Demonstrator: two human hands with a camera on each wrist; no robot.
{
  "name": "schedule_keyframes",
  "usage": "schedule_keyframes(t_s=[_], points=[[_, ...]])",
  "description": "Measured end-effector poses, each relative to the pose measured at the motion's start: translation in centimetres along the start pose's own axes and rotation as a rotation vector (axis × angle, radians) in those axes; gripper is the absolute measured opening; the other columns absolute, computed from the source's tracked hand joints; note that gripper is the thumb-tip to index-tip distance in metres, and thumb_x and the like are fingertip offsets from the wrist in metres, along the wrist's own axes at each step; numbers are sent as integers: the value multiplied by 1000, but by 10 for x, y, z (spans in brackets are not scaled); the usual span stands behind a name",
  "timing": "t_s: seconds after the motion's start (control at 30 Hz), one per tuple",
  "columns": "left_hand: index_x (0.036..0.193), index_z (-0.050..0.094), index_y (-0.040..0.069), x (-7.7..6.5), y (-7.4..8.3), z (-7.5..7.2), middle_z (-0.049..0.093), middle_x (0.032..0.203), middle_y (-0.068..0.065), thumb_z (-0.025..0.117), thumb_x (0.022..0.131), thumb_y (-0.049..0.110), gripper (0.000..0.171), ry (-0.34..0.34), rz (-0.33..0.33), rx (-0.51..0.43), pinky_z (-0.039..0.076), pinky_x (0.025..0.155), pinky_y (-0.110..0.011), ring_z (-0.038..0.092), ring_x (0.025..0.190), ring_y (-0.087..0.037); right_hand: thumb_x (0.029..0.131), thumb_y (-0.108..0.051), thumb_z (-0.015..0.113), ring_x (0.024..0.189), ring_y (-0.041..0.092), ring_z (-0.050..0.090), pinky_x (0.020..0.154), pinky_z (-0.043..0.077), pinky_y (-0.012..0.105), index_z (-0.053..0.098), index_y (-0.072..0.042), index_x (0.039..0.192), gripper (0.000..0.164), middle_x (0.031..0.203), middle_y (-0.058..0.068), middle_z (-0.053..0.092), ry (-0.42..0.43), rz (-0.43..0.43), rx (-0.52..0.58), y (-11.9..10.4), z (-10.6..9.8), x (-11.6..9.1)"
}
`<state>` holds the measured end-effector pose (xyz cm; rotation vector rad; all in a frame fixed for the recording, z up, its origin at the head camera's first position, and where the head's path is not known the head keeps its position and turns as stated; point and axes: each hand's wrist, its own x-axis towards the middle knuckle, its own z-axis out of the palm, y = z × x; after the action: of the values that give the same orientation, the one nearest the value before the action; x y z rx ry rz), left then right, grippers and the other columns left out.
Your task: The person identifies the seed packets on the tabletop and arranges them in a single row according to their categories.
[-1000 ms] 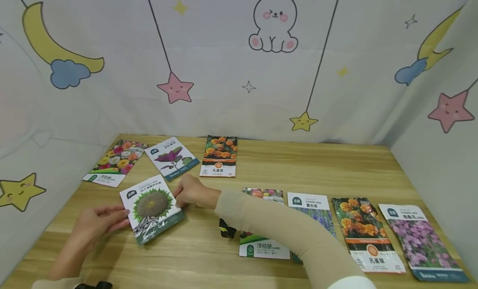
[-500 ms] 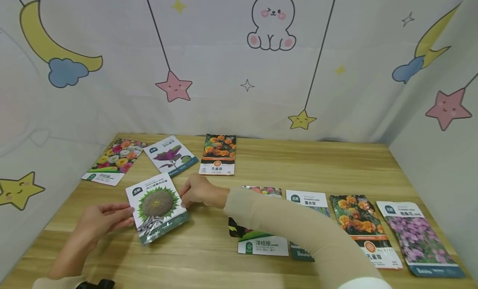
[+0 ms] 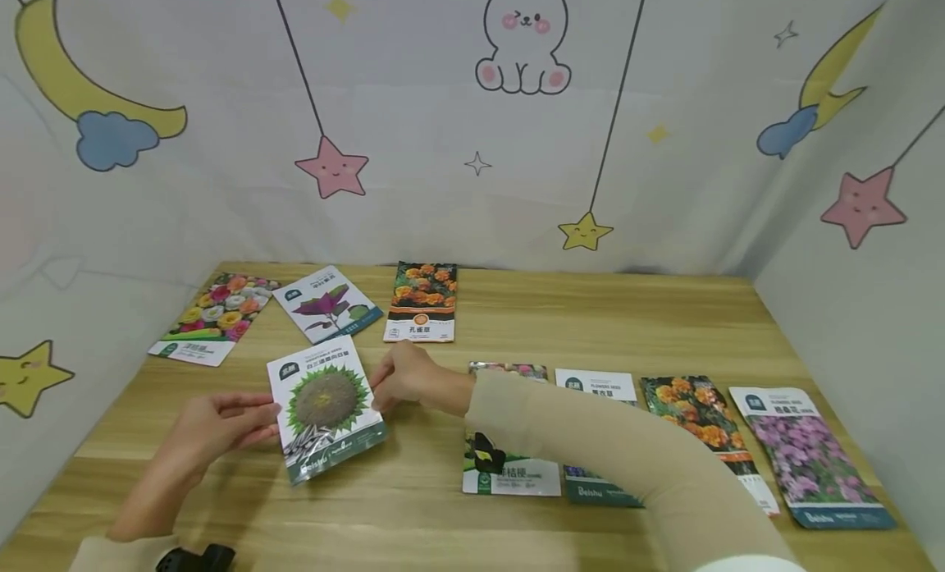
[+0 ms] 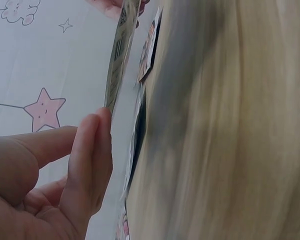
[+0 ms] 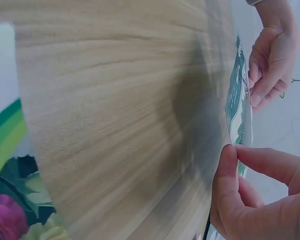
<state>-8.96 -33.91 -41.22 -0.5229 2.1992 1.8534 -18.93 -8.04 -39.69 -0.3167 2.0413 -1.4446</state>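
A white seed packet [image 3: 325, 404] with a large grey-green flower head and a dark green base strip is held between both hands, slightly tilted. My left hand [image 3: 214, 428] pinches its left edge between thumb and fingers. At the opposite edge, my right hand [image 3: 413, 377] pinches with thumb and forefinger. Both wrist views show the packet [image 5: 236, 107] raised off the wooden table, with a shadow beneath. Just behind it lies a purple-leaf seed packet [image 3: 328, 305].
Along the back lie a mixed-flower packet [image 3: 214, 318] and an orange marigold packet [image 3: 421, 303]. Several more packets form a front row at right, from another mixed-flower packet [image 3: 524, 478] to a pink-flower packet [image 3: 819, 457]. Printed curtains [image 3: 413, 219] enclose the wooden table [image 3: 591, 309].
Both hands have carried the seed packet a little to the right and turned it slightly. The view has shifted slightly too. The other packets keep their places on the table.
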Motion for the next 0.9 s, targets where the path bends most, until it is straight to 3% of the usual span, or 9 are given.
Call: schedule_keyframes(t_s=[0.2, 0.43, 0.9], points=[[130, 50, -21, 0, 6, 13, 73, 94, -9, 67, 96, 6, 47, -25, 25, 38, 59, 73, -31, 74, 77, -20, 73, 18, 76, 63, 24, 71, 72, 60, 39, 71, 9, 86, 17, 74, 14, 70, 9, 2, -6, 4, -14, -12], [130, 48, -23, 1, 15, 29, 72, 100, -15, 63, 98, 5, 45, -60, 56, 78, 59, 74, -34, 74, 78, -23, 75, 18, 75, 59, 20, 68, 74, 60, 41, 70, 10, 86, 15, 72, 15, 70, 1, 13, 87, 15, -28, -27], [123, 58, -18, 9, 27, 62, 72, 96, -14, 66, 96, 5, 36, -120, 102, 200, 60, 70, -35, 72, 74, -22, 82, 16, 71, 71, 28, 74, 72, 60, 37, 69, 13, 99, 17, 80, 20, 71, -9, 58, 129, 37, -46, -61]])
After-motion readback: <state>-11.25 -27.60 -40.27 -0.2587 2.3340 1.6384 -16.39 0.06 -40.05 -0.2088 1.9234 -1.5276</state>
